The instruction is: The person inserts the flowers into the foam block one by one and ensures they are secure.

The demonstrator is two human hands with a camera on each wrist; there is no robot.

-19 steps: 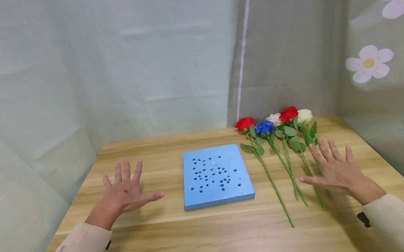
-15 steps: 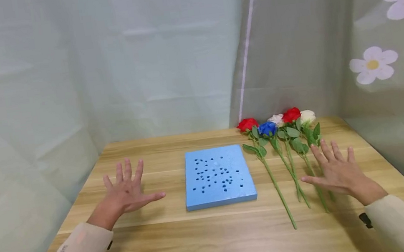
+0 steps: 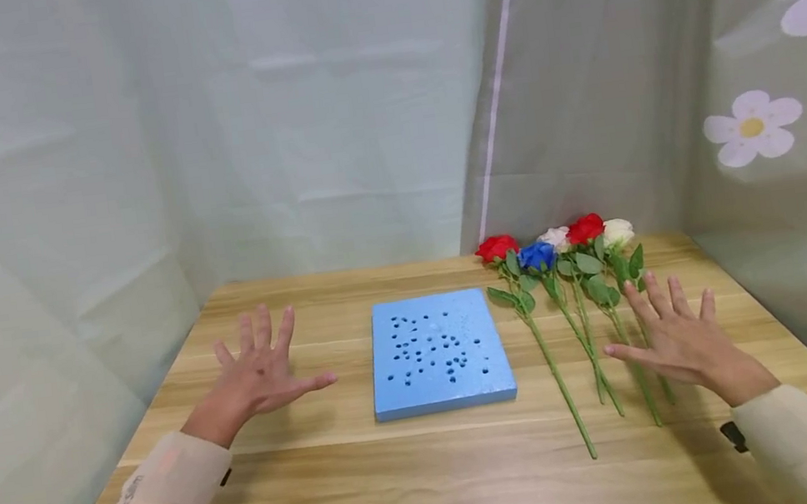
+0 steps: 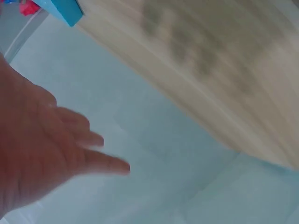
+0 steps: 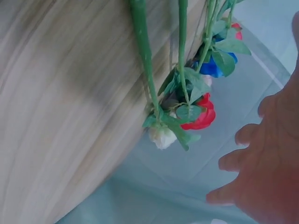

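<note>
My left hand [image 3: 262, 379] hovers over the left part of the table with its fingers spread, holding nothing. A square blue foam board [image 3: 432, 358] with several holes lies flat at the table's middle, to the right of that hand. Further right lie several artificial roses side by side, heads toward the back: a red rose [image 3: 497, 248], a blue rose [image 3: 537, 257], a pale pink rose [image 3: 555, 238], another red rose [image 3: 585, 229] and a white rose [image 3: 618, 232]. Above the lower stems of the rightmost ones is my right hand [image 3: 686, 339], fingers spread and nothing in it.
The wooden table [image 3: 372, 491] ends at a pale curtain [image 3: 313, 129] behind and at both sides. A grey curtain panel [image 3: 596, 94] with printed flowers hangs at the right. The green stems [image 3: 564, 388] point toward the table's front.
The head view has shifted slightly, so the board and roses appear a little further right. My left hand has moved slightly up and right. Both hands stay spread.
</note>
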